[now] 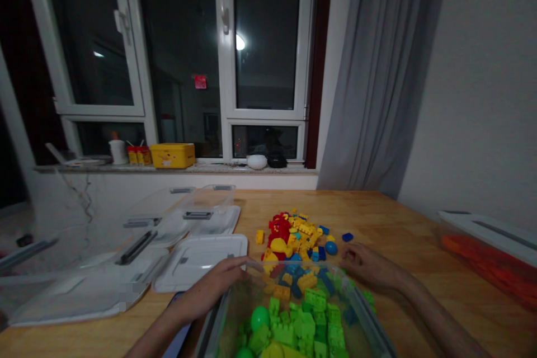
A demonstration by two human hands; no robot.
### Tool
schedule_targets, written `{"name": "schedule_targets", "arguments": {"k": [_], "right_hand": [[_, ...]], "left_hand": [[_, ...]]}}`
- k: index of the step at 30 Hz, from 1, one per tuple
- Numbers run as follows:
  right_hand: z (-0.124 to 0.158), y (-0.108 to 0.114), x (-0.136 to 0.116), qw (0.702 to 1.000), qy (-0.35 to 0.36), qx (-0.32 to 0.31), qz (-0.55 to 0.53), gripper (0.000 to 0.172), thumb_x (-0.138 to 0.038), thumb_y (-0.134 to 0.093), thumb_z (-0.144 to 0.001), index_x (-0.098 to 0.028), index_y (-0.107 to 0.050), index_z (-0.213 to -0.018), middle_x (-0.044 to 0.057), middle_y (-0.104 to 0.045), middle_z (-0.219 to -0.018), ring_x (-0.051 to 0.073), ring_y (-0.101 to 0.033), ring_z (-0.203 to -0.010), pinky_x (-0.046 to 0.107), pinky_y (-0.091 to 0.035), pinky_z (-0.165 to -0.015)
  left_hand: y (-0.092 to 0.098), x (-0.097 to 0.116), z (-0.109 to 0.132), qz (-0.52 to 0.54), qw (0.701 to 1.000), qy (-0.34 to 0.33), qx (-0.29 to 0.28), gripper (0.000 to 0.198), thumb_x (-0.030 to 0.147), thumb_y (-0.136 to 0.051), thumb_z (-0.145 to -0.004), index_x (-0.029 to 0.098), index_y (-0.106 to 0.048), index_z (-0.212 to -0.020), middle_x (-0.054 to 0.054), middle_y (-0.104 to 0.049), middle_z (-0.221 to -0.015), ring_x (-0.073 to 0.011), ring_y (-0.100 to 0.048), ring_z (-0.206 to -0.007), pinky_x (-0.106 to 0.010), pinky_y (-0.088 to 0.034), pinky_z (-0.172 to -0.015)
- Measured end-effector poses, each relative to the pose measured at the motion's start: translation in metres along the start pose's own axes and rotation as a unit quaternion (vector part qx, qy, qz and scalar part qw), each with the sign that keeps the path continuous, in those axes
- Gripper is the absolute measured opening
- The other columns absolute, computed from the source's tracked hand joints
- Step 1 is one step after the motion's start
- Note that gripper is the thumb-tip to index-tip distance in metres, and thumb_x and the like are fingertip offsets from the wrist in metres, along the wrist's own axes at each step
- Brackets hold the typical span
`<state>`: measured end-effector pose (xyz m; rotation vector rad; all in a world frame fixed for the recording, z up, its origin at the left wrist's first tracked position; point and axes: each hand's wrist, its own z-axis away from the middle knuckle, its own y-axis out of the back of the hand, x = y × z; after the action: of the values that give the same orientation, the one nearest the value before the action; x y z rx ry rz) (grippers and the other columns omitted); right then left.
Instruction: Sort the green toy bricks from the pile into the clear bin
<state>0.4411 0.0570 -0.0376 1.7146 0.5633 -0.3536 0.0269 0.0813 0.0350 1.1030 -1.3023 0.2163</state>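
Note:
A clear plastic storage box (239, 313) stands in front of me, holding green building blocks (304, 324) and green balls (260, 318). My left hand (229, 275) is closed over the box's far left corner, with its fingertips at the rim. Beyond the box lies a loose pile of red blocks (278, 227), yellow blocks (308, 233) and blue blocks (321, 253). My right hand (367, 263) is above the table just right of the pile, near a blue ball (331, 248). Its fingers are curled together, and whatever may be in them is hidden.
White lids (205, 254) and clear empty boxes (138, 268) cover the table's left side. At the right edge stands a lidded box with orange contents (482, 251). A yellow box (173, 155) sits on the windowsill. A flat dark object (178, 341) lies under my left forearm.

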Motion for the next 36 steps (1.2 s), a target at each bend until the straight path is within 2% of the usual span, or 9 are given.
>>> {"name": "schedule_targets", "arguments": {"k": [3,6,15,21,27,32,36], "right_hand": [[0.001,-0.003,0.007,0.999,-0.018,-0.041,-0.022,0.013,-0.030,-0.057,-0.081,-0.018,-0.060,-0.085,0.000,-0.062,-0.075,0.015,-0.053,-0.067,0.024,-0.038,-0.058],[0.001,-0.004,0.006,0.998,-0.027,-0.057,-0.028,0.012,-0.026,-0.058,-0.079,-0.018,-0.061,-0.087,0.000,-0.064,-0.075,0.014,-0.055,-0.067,0.023,-0.037,-0.056],[-0.001,-0.006,0.004,0.998,-0.031,-0.053,-0.027,0.014,-0.016,-0.055,-0.071,-0.017,-0.059,-0.084,-0.002,-0.060,-0.072,0.013,-0.053,-0.065,0.022,-0.037,-0.057],[-0.001,-0.007,0.015,0.999,-0.023,-0.044,-0.018,0.010,-0.017,-0.054,-0.073,-0.018,-0.058,-0.082,-0.002,-0.061,-0.071,0.014,-0.053,-0.067,0.022,-0.036,-0.057],[-0.003,-0.008,0.017,0.999,-0.022,-0.035,-0.022,0.008,-0.016,-0.056,-0.071,-0.019,-0.055,-0.079,-0.003,-0.059,-0.071,0.013,-0.052,-0.066,0.022,-0.036,-0.057],[-0.001,-0.011,0.014,0.999,-0.014,-0.005,-0.032,0.027,-0.014,-0.055,-0.069,-0.020,-0.061,-0.094,-0.003,-0.059,-0.071,0.013,-0.051,-0.065,0.022,-0.034,-0.056],[-0.001,-0.011,0.011,1.000,-0.006,-0.025,-0.015,0.019,-0.015,-0.054,-0.071,-0.019,-0.067,-0.083,-0.003,-0.059,-0.064,0.014,-0.051,-0.062,0.023,-0.032,-0.054]], "left_hand": [[0.000,-0.003,0.000,0.003,1.000,0.002,0.005,0.039,0.032,-0.046,-0.086,0.025,-0.071,-0.114,-0.002,-0.067,-0.128,-0.0255,-0.055,-0.120,-0.037,-0.035,-0.109],[0.001,-0.006,0.000,0.006,1.000,-0.001,0.004,0.037,0.034,-0.046,-0.086,0.025,-0.073,-0.111,-0.002,-0.067,-0.128,-0.0261,-0.054,-0.121,-0.038,-0.034,-0.111],[0.001,-0.012,-0.001,0.011,1.000,0.000,0.010,0.034,0.035,-0.048,-0.087,0.024,-0.074,-0.108,-0.002,-0.067,-0.128,-0.0255,-0.055,-0.120,-0.036,-0.034,-0.111],[0.000,-0.002,0.001,0.012,1.000,-0.001,0.002,0.037,0.031,-0.045,-0.089,0.026,-0.070,-0.116,-0.001,-0.068,-0.128,-0.0236,-0.057,-0.117,-0.034,-0.038,-0.107],[0.000,-0.002,0.001,0.000,1.000,0.005,0.004,0.036,0.029,-0.045,-0.088,0.025,-0.072,-0.113,-0.001,-0.068,-0.128,-0.0239,-0.056,-0.118,-0.033,-0.037,-0.107],[0.000,-0.003,0.001,0.000,1.000,0.010,0.004,0.038,0.029,-0.045,-0.089,0.025,-0.070,-0.118,-0.001,-0.068,-0.128,-0.0237,-0.056,-0.118,-0.033,-0.038,-0.106],[0.000,0.003,0.001,0.008,1.000,0.001,-0.012,0.038,0.027,-0.044,-0.089,0.026,-0.070,-0.117,0.000,-0.068,-0.128,-0.0229,-0.057,-0.118,-0.032,-0.039,-0.106]]}}
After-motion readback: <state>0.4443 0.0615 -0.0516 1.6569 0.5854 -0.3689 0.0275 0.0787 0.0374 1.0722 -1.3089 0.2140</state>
